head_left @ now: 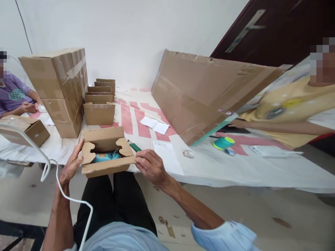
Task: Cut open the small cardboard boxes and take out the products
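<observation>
I hold a small open cardboard box (106, 155) over my lap at the table's front edge. Its two notched side flaps are folded inward, and a teal item (106, 156) shows through the gap between them. My left hand (71, 164) grips the box's left side, fingers curled round the wall. My right hand (150, 165) pinches the box's front right corner. A green-handled tool (134, 146) lies on the table just behind my right hand.
A row of folded small boxes (99, 104) stands beside stacked taped cartons (61, 87). A large flat carton (209, 94) leans at the right. Paper slips (154, 124), a teal tape roll (223, 143) and a white cable (49, 167) are near. A person sits on each side.
</observation>
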Tool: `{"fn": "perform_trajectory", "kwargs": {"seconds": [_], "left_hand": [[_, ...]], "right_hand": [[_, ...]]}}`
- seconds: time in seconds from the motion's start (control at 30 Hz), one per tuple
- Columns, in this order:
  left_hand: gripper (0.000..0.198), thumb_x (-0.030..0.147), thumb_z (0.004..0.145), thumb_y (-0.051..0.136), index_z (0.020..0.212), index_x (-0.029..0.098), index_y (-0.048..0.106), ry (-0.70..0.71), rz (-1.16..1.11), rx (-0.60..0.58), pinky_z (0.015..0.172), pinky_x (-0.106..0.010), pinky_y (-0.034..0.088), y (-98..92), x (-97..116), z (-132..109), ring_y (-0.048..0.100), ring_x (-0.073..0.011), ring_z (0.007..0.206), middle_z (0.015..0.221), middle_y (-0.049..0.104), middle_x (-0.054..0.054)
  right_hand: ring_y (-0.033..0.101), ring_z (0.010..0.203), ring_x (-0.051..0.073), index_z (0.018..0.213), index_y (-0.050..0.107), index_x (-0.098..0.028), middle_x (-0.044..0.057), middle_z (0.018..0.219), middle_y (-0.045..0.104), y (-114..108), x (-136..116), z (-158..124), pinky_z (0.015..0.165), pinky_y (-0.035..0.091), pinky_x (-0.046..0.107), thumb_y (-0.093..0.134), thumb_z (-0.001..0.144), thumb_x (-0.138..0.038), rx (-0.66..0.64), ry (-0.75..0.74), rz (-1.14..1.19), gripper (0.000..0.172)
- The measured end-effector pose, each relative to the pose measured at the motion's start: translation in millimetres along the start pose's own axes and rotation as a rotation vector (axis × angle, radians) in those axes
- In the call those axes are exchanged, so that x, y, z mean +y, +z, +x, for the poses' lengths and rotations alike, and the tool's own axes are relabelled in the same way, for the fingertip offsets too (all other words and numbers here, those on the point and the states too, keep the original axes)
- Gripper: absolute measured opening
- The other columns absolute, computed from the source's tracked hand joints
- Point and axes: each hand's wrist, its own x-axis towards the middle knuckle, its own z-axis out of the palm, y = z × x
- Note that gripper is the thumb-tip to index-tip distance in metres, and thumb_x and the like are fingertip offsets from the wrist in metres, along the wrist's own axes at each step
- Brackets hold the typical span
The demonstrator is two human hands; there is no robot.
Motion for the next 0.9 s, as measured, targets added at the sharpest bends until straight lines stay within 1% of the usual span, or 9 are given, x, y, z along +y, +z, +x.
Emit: {"fn": "perform_trajectory", "kwargs": {"seconds": [0.07,0.13,0.27,0.4,0.5,0.6,0.73,0.8,0.9], "left_hand": [[0.114,0.079,0.084,0.072,0.175,0.027,0.026,-0.046,0.013,-0.056,0.124,-0.061,0.044,-1.2,4,-2,0.03,-0.0495,0.162,0.18,0.031,-0.013],[0.124,0.073,0.076,0.083,0.175,0.028,0.022,-0.08,0.017,-0.081,0.12,-0.06,0.049,-1.7,7,-3,0.033,-0.051,0.16,0.179,0.03,-0.015],[0.129,0.07,0.071,0.088,0.175,0.026,0.024,-0.086,0.021,-0.065,0.122,-0.061,0.046,-0.3,7,-3,0.031,-0.0503,0.162,0.18,0.026,-0.017],[0.13,0.069,0.069,0.09,0.174,0.026,0.026,-0.086,0.01,-0.054,0.124,-0.062,0.043,1.3,6,-3,0.03,-0.0496,0.162,0.18,0.025,-0.017],[0.13,0.068,0.068,0.091,0.174,0.027,0.028,-0.09,0.0,-0.054,0.124,-0.061,0.045,1.8,5,-4,0.032,-0.0492,0.161,0.178,0.029,-0.016],[0.128,0.066,0.07,0.09,0.174,0.028,0.027,-0.078,-0.016,-0.059,0.122,-0.058,0.048,2.7,2,-6,0.034,-0.0477,0.16,0.176,0.032,-0.015],[0.124,0.063,0.073,0.09,0.174,0.03,0.026,-0.046,-0.037,-0.061,0.121,-0.057,0.049,4.5,-4,-7,0.034,-0.0467,0.16,0.177,0.031,-0.014],[0.123,0.063,0.074,0.089,0.174,0.032,0.025,-0.034,-0.036,-0.071,0.121,-0.057,0.048,5.3,-7,-6,0.033,-0.0469,0.161,0.178,0.028,-0.013],[0.124,0.064,0.075,0.089,0.175,0.032,0.023,-0.031,-0.029,-0.064,0.121,-0.058,0.048,6.6,-10,-6,0.033,-0.0469,0.161,0.179,0.025,-0.013]], "right_hand": [[0.066,0.09,0.021,0.094,0.066,-0.024,0.007,0.097,0.073,-1,-4,-2,0.079,0.055,0.037,0.061,0.097,-0.006,-0.043,-0.044,-0.046,0.019],[0.066,0.09,0.023,0.089,0.065,-0.024,0.008,0.097,0.073,-5,-7,-1,0.081,0.057,0.039,0.066,0.098,-0.015,-0.117,-0.045,-0.039,0.012],[0.069,0.107,0.027,0.1,0.069,-0.022,0.012,0.113,0.076,-12,-16,18,0.094,0.06,0.046,0.07,0.1,-0.036,-0.239,0.027,0.221,0.014],[0.07,0.121,0.024,0.113,0.074,-0.021,0.01,0.121,0.079,0,-17,53,0.111,0.056,0.046,0.053,0.108,-0.024,-0.343,-0.029,0.334,0.022],[0.071,0.116,0.024,0.104,0.077,-0.021,0.007,0.108,0.081,12,-9,69,0.115,0.053,0.046,0.053,0.108,-0.023,-0.468,-0.128,0.214,0.024],[0.067,0.119,0.028,0.093,0.078,-0.019,0.01,0.1,0.079,10,2,72,0.111,0.052,0.047,0.058,0.106,-0.023,-0.517,-0.166,-0.032,0.023],[0.064,0.111,0.031,0.089,0.078,-0.017,0.013,0.094,0.076,-11,10,71,0.1,0.049,0.046,0.067,0.102,-0.023,-0.605,-0.069,-0.384,0.018],[0.063,0.101,0.03,0.088,0.079,-0.016,0.013,0.089,0.075,-17,10,75,0.093,0.047,0.043,0.072,0.099,-0.025,-0.724,-0.026,-0.478,0.016],[0.063,0.099,0.03,0.091,0.081,-0.015,0.015,0.09,0.076,-10,4,89,0.089,0.044,0.04,0.076,0.097,-0.03,-0.91,-0.001,-0.51,0.016]]}}
